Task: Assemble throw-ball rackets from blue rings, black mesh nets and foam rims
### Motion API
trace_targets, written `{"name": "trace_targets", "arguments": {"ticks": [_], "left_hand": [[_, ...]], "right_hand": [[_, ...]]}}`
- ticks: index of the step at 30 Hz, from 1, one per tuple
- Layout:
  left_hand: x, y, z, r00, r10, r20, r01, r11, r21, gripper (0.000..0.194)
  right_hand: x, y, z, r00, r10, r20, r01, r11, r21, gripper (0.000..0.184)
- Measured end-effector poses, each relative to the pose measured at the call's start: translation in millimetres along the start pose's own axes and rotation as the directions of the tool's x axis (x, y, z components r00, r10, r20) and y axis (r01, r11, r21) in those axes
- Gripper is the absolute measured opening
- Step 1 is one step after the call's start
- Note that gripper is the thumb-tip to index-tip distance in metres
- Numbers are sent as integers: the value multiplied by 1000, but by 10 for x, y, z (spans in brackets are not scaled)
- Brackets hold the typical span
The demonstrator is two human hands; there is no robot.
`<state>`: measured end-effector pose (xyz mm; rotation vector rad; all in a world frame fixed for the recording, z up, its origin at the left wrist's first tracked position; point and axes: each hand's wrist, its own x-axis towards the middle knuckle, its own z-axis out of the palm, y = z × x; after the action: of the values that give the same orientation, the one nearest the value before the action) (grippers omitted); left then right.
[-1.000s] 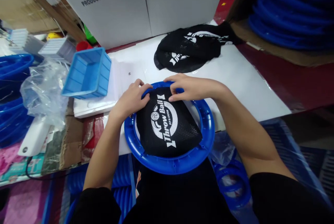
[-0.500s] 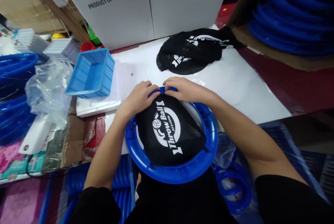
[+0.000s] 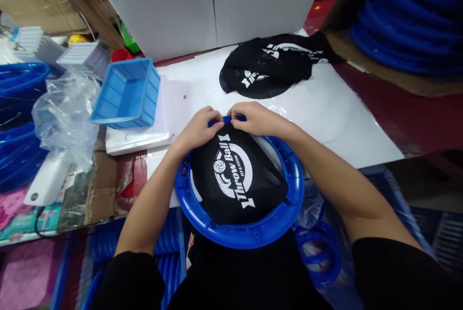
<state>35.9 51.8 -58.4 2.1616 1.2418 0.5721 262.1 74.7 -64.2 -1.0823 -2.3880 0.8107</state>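
A blue plastic ring [image 3: 285, 206] lies at the near edge of the white table sheet [image 3: 336, 112]. A black mesh net [image 3: 237, 180] printed "Throw Ball" in white is spread over it. My left hand [image 3: 198, 131] and my right hand [image 3: 253, 119] sit side by side at the ring's far rim. Both pinch the net's top edge against the rim, with fingertips almost touching.
Several more black nets [image 3: 271, 66] are piled at the back of the sheet. A blue plastic bin [image 3: 126, 93] and a crumpled clear bag [image 3: 63, 117] sit left. White cartons [image 3: 202, 1] stand behind. Blue rings are stacked at the far left [image 3: 16, 122], upper right [image 3: 408, 20] and below [image 3: 318, 257].
My two hands have drawn closer together at the ring's far rim, gathering the net's top edge there. The view has shifted slightly.
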Motion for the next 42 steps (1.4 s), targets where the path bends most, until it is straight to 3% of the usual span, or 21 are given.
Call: {"name": "trace_targets", "arguments": {"ticks": [8,14,23,30,33,35,38,42], "left_hand": [[105,-71,50,985,-170,9,171,980,-100,8],[115,-83,44,980,-196,20,196,966,-171,11],[115,94,105,973,-222,-61,223,975,13,10],[-20,42,-112,974,-222,54,218,973,71,11],[-116,32,-218,965,-253,71,237,955,181,14],[-156,56,-245,980,-201,11,189,939,289,16],[-156,94,-221,1000,1,-11,4,926,378,19],[-98,63,-157,985,146,89,-162,964,210,24]], "right_hand": [[35,-43,26,997,69,-25,-69,998,15,7],[34,-39,6,995,96,-37,-94,995,41,8],[39,-25,5,996,87,-17,-87,996,33,8],[-67,-14,-260,998,-34,61,31,999,38,21],[-163,-49,-407,965,-50,259,42,998,37,37],[-218,-71,-425,922,-38,384,29,999,29,41],[-259,-66,-343,907,-21,420,25,1000,-3,34],[-248,5,-227,921,-52,386,55,998,2,15]]}}
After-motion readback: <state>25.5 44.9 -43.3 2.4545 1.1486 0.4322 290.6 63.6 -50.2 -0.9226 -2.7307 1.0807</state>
